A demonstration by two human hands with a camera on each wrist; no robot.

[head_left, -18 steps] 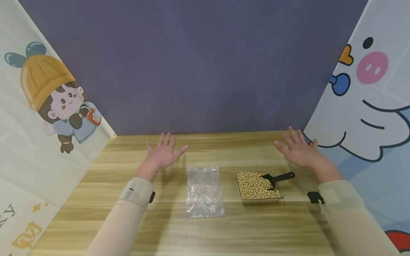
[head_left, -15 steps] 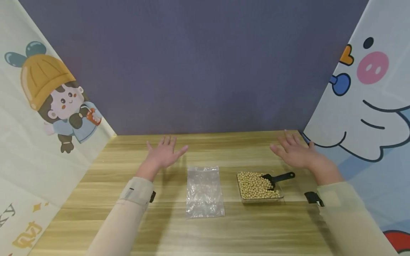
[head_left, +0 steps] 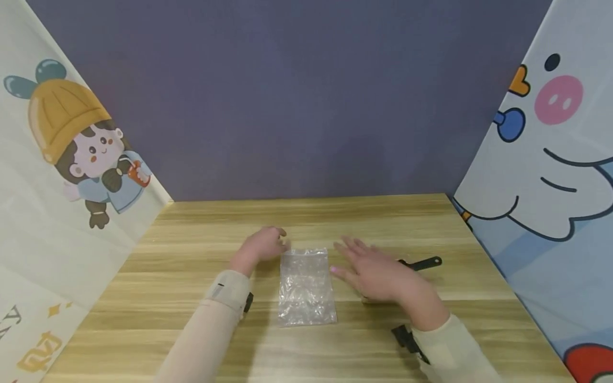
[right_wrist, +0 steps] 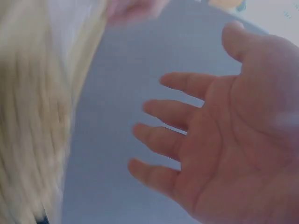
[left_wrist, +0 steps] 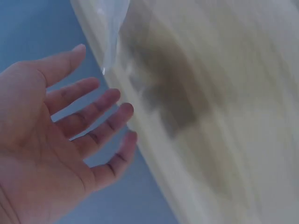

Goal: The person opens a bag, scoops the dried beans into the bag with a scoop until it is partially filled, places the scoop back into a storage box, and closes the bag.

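A clear zip-lock bag point(head_left: 307, 290) lies flat on the table's middle. My left hand point(head_left: 262, 246) is beside its upper left corner; in the left wrist view the fingers point(left_wrist: 93, 112) are loosely bent around nothing, with a blurred piece of bag point(left_wrist: 112, 32) close to the thumb. My right hand point(head_left: 375, 271) hovers over a tub of yellow soybeans, hiding nearly all of it in the head view. Its fingers point(right_wrist: 161, 140) are spread and hold nothing in the right wrist view, where the soybeans point(right_wrist: 30, 140) blur at left. A black scoop's handle point(head_left: 423, 264) sticks out rightward.
The wood-grain table point(head_left: 143, 319) ends at a dark blue-grey panel point(head_left: 306, 101) at the back. Printed cartoon walls stand to the left point(head_left: 29, 239) and right point(head_left: 551, 276).
Both hands have moved inward from their raised, spread poses. The left has come to the bag's upper corner, and the right has swung left and down over the soybean tub.
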